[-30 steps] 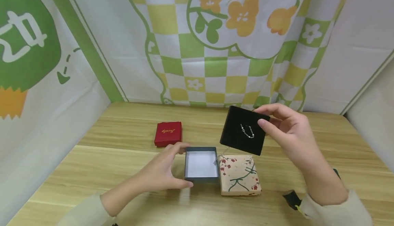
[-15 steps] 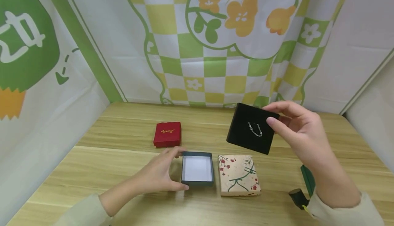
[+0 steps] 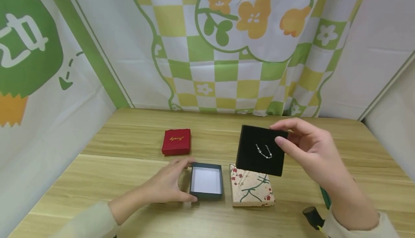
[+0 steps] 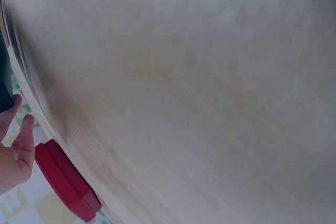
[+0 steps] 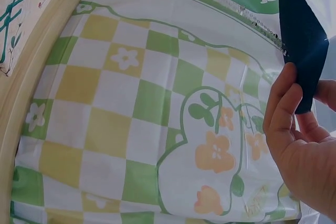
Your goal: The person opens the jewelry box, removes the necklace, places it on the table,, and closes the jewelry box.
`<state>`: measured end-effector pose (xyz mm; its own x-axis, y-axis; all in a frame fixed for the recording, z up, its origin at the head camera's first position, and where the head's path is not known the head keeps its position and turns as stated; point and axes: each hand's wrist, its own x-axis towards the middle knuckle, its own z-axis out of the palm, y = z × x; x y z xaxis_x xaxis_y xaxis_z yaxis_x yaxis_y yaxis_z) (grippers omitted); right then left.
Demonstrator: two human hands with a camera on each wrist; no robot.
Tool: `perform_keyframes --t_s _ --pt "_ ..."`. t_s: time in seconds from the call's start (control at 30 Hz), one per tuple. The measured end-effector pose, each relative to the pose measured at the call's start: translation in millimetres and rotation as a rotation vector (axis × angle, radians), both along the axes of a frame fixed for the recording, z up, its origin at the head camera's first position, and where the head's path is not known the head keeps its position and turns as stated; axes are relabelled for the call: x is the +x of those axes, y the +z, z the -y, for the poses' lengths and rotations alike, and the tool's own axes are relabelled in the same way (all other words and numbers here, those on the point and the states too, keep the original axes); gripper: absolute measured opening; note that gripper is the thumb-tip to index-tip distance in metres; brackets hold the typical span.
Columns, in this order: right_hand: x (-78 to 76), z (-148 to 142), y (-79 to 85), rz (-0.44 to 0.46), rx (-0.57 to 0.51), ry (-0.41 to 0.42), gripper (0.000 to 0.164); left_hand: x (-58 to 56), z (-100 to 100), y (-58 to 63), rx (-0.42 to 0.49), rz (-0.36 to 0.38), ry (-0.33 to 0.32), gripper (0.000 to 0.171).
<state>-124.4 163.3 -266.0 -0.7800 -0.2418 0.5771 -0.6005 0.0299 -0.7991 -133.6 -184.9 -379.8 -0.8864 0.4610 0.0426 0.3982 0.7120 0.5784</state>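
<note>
My right hand (image 3: 312,155) pinches the black jewelry pad (image 3: 263,149) at its right upper corner, thumb on the face, fingers behind. Pad is off the table (image 3: 129,133), tilted with its face toward the head camera, overlapping the far edge of the floral box (image 3: 256,192) in that view; can't tell the height. Silver chain (image 3: 259,151) loops across the pad's face; the right wrist view shows a fine strand trailing loose off the pad's edge.

My left hand (image 3: 166,184) grips the dark teal box (image 3: 207,196), thumb at its near left corner, fingers at the far one. Box sits upright on the table, no lid on, pale inside, just beside the floral box. Red box (image 3: 176,142) lies behind, near my left fingers. Black cylinder (image 3: 312,217) and a green item (image 3: 325,197) by my right forearm, partly hidden.

Step in hand, as I judge it: steadying the box while handling the pad. To do it well: pinch only the pad's edge, thumb off the chain; move slowly so the loose strand doesn't swing or snag on the box rim; level the pad before lowering it anywhere; light left pressure, so the box walls don't bow.
</note>
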Motion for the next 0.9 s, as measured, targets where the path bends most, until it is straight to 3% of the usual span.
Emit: perform_keyframes --t_s 0.37,0.57,0.9 --pt "3.8 0.1 -0.6 -0.024 0.031 0.012 0.032 -4.5 -1.0 -4.8 -0.032 0.026 -0.020 0.094" --pt "4.4 1.1 -1.3 -0.007 0.069 -0.004 0.030 -3.9 -2.9 -6.1 -0.109 -0.004 -0.006 0.095" --pt "4.3 2.9 -1.8 -0.015 0.162 -0.042 0.029 -4.3 -6.3 -0.3 -0.186 -0.008 0.003 0.100"
